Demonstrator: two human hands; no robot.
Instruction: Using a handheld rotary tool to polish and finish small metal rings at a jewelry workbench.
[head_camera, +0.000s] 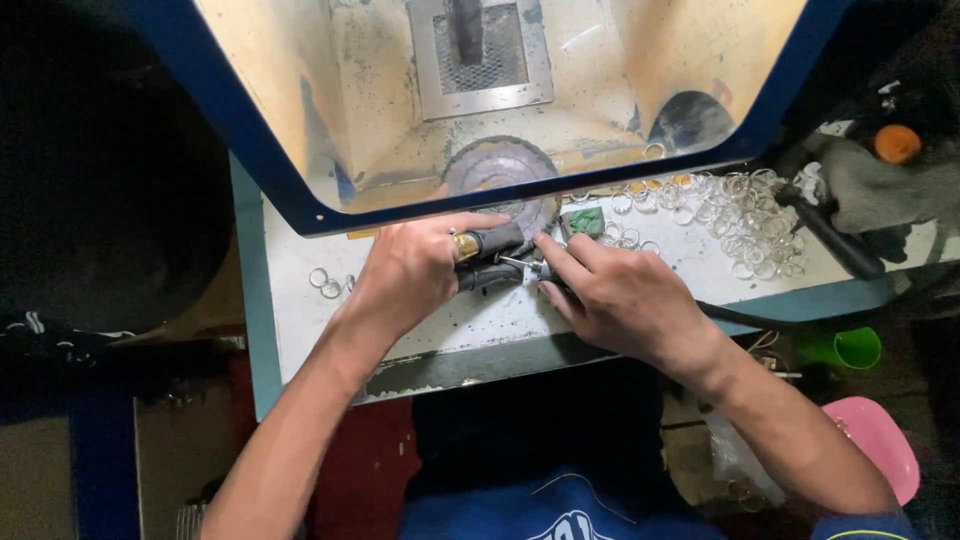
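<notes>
- A matt black rubber-sleeved handpiece with a glossy brass collar (487, 246) is seen.
- Beside it, shiny thin metal rings (745, 215) are scattered on the worn, rough painted bench top (300, 330).

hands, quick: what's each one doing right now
Left hand: closed around a black tool handle.
Right hand: fingers pinching a small metal part at the tool's tip.

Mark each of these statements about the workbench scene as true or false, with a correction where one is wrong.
1. Both hands, left hand and right hand, are on a black tool. True.
2. A pile of rings lies left of the hands. False: it lies to the right; only a few rings lie on the left.
3. A green cup sits at the lower right. True.
4. The round wheel lies on the floor. False: it sits at the bench, above the hands.
</notes>
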